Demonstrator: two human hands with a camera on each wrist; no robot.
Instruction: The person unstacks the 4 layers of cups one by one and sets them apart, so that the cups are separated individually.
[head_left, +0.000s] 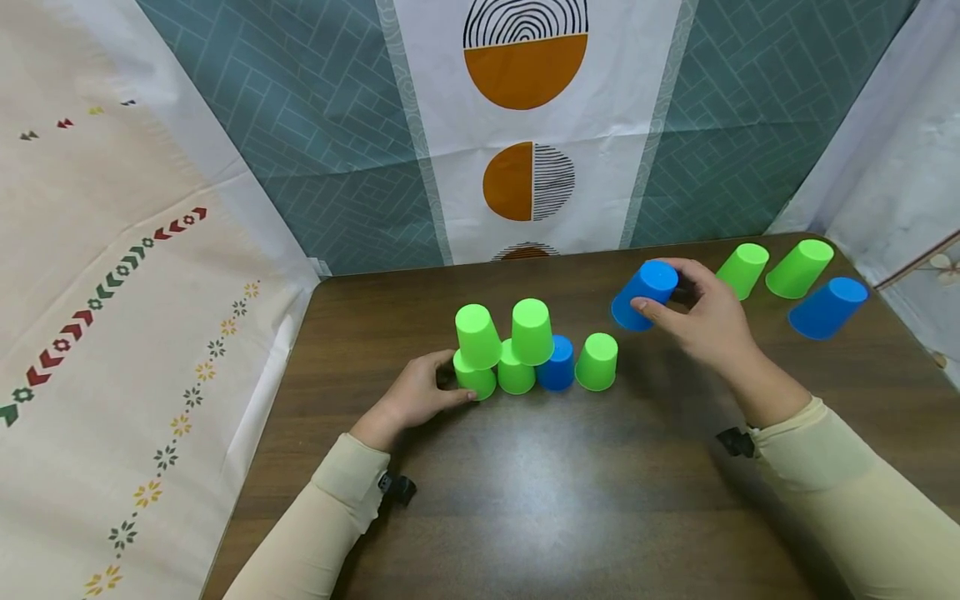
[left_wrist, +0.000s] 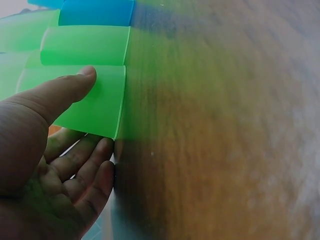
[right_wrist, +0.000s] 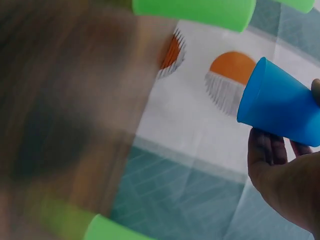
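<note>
My left hand (head_left: 416,390) grips the leftmost upside-down green cup (head_left: 474,380) of a row, thumb on its near side, fingers round the outer side. That row goes on with a second green cup (head_left: 516,371), a blue cup (head_left: 557,367) and another green cup (head_left: 597,363). Two green cups, one at left (head_left: 477,335) and one at right (head_left: 532,332), rest on top as a second level. My right hand (head_left: 708,321) holds another blue cup (head_left: 647,296) between thumb and fingers, base up and tilted, off the table in the right wrist view.
At the table's back right stand two green cups, one nearer the middle (head_left: 742,271) and one farther right (head_left: 800,268), plus a blue cup (head_left: 828,308). The brown wooden table (head_left: 525,517) meets hanging cloths (head_left: 360,150) at the back and sides.
</note>
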